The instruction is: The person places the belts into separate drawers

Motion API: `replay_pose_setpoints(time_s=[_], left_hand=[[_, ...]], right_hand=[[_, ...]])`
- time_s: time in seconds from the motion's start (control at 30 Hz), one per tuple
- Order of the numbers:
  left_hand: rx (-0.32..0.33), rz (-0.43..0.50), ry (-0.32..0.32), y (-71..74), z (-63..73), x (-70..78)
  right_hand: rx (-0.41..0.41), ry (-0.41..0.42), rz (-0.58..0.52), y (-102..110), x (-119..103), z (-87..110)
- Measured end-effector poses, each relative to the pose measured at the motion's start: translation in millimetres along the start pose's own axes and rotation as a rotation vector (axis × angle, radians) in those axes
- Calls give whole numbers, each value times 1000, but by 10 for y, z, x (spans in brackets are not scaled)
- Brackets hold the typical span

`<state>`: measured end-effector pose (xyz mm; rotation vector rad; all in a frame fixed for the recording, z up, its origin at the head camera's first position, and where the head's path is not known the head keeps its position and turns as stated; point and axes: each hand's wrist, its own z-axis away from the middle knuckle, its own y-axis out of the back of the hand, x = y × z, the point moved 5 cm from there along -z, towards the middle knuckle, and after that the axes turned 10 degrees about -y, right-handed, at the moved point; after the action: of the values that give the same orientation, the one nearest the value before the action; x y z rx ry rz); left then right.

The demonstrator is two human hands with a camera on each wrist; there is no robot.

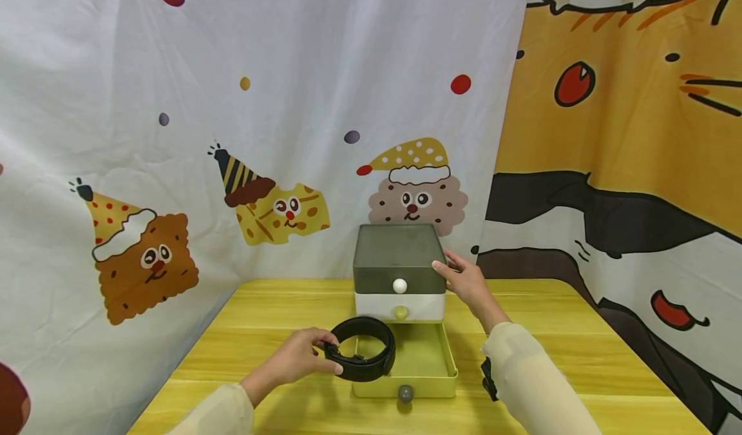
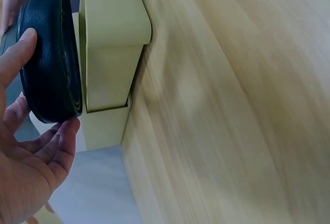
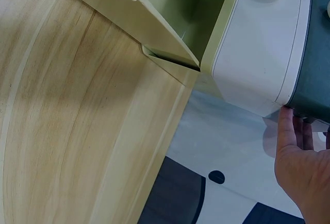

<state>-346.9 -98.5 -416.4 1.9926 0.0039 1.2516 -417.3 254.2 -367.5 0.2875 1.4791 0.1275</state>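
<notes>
A coiled black belt [image 1: 371, 369] is held by my left hand [image 1: 301, 356], thumb on its outer face and fingers on the opposite side. It hangs over the left part of a pulled-out yellow-green drawer [image 1: 431, 388]. That drawer is the bottom one of a small desktop drawer unit with a white tier [image 1: 371, 305] in the middle and a dark grey-green tier [image 1: 400, 247] on top. My right hand [image 1: 471, 288] touches the unit's right side, the thumb near the top front corner. In the right wrist view its fingers [image 3: 286, 128] reach straight up against the dark tier's side.
The unit stands toward the back of a wood-grain table [image 1: 278, 306]. Behind the table hangs a white curtain [image 1: 313, 55] printed with cartoon biscuits and cheese. A grey knob [image 1: 406, 394] sticks out from the open drawer's front; the upper two tiers are pushed in.
</notes>
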Motion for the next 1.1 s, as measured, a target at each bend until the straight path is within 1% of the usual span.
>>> replay_pose_setpoints(time_s=[0.33, 0.83, 1.1], left_hand=[[-23, 33, -29, -152, -102, 61], [-57, 0, -29, -349, -258, 95], [-57, -21, -17, -429, -338, 117]], right_hand=[[6, 7, 3, 2, 7, -15], [11, -2, -15, -7, -12, 4], [4, 2, -17, -6, -8, 3]])
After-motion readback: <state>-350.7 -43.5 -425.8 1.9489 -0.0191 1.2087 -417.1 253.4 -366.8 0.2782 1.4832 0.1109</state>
